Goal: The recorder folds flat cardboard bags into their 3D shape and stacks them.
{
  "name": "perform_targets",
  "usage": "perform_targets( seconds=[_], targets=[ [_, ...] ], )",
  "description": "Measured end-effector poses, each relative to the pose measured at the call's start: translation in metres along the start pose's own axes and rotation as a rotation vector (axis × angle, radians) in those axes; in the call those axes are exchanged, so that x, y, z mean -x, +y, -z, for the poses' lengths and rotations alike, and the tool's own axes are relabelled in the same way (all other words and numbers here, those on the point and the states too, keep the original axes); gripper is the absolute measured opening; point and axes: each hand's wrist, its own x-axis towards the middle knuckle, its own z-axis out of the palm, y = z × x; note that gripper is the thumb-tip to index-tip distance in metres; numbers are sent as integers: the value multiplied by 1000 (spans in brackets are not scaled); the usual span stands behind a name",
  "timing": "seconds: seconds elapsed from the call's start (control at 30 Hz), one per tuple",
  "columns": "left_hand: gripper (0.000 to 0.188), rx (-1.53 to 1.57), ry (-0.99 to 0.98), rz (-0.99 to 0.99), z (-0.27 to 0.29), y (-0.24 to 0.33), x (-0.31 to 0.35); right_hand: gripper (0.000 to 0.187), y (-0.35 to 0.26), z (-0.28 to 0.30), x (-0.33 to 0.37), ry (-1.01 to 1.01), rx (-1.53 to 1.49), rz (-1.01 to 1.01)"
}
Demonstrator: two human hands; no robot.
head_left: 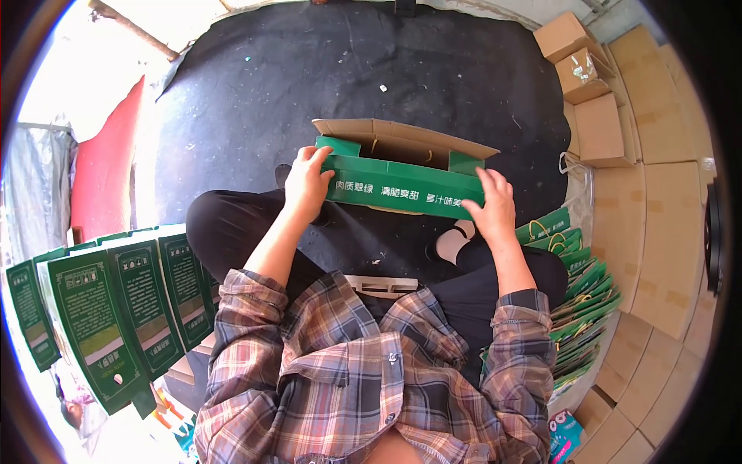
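Note:
Between my two hands is a green cardboard box (402,185) with white lettering along its near side. Its far flap stands up, brown on the inside, and small green end tabs show at both corners. Bits of yellow cord are visible inside it. My left hand (308,184) grips the left end, thumb on the near side and fingers over the top edge. At the right end, my right hand (493,203) holds the corner in the same way. The underside of the box is hidden from view.
Folded green cartons with yellow cord handles (576,309) lie stacked beside my right knee. Several made-up green boxes (93,325) stand at my left. Brown cardboard boxes (649,232) line the right wall. Black sheeting (325,85) covers the floor ahead.

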Motion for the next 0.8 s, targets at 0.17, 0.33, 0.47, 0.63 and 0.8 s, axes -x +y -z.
perform_targets(
  seconds=[0.17, 0.33, 0.47, 0.63, 0.8],
  targets=[
    [48, -228, -60, -115, -13, -4, 9, 97, -14, -11, 14, -179, 197, 101],
    [81, -267, -187, -246, -7, 14, 16, 93, -10, -27, 12, -119, 242, 145],
    [81, -348, -224, -270, -7, 8, 13, 82, -12, -30, 9, -128, 196, 161],
    [68, -277, -204, -293, -11, 4, 10, 76, -10, -28, 9, -113, 190, 160],
    [65, -264, -205, -291, -9, 1, 7, 81, -10, -27, 9, -107, 143, 185]
  ],
)
